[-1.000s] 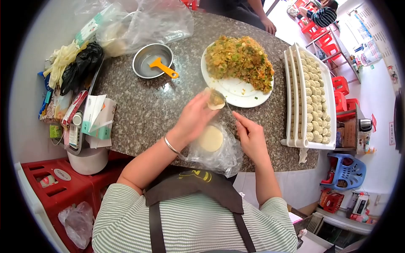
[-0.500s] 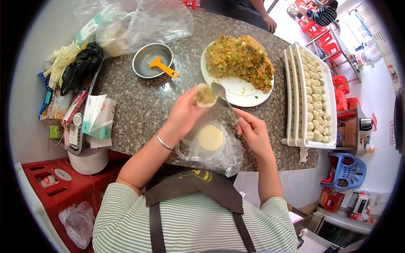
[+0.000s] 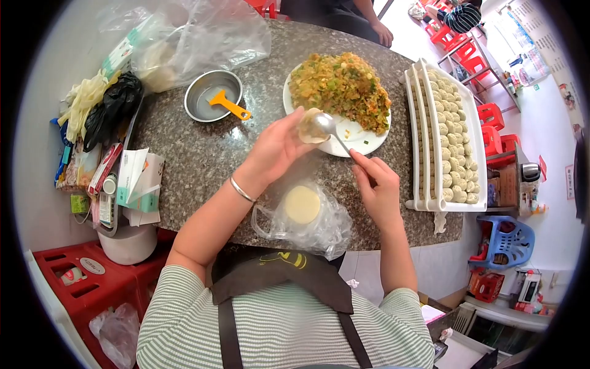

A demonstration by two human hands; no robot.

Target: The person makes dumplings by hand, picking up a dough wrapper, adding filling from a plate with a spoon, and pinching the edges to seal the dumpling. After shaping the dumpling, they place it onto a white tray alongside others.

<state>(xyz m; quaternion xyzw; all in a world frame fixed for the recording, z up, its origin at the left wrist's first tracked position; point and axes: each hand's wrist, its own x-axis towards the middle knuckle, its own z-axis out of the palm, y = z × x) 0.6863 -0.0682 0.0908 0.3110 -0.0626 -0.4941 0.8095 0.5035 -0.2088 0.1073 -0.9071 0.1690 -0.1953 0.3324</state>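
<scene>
My left hand [image 3: 275, 145] holds a round dough wrapper [image 3: 312, 127] in its fingers, near the lower left rim of a white plate [image 3: 344, 149]. My right hand [image 3: 378, 186] grips the handle of a metal spoon [image 3: 327, 125], whose bowl is over the wrapper. A large heap of chopped filling [image 3: 344, 89] lies on the plate. Below my hands, a stack of round wrappers [image 3: 302, 205] sits on a clear plastic bag [image 3: 332, 224] near the table's front edge.
A metal bowl [image 3: 200, 95] with an orange scraper [image 3: 230, 104] stands at the back left. Stacked white trays [image 3: 436, 197] of dumplings [image 3: 452, 147] stand right. Plastic bags [image 3: 227, 37], gloves [image 3: 86, 107] and boxes [image 3: 140, 184] lie left. Another person's hand [image 3: 383, 33] is beyond the table.
My left hand with the wrapper has moved right and slightly up, closer to the plate. The spoon's bowl has shifted from the wrapper's edge to over it.
</scene>
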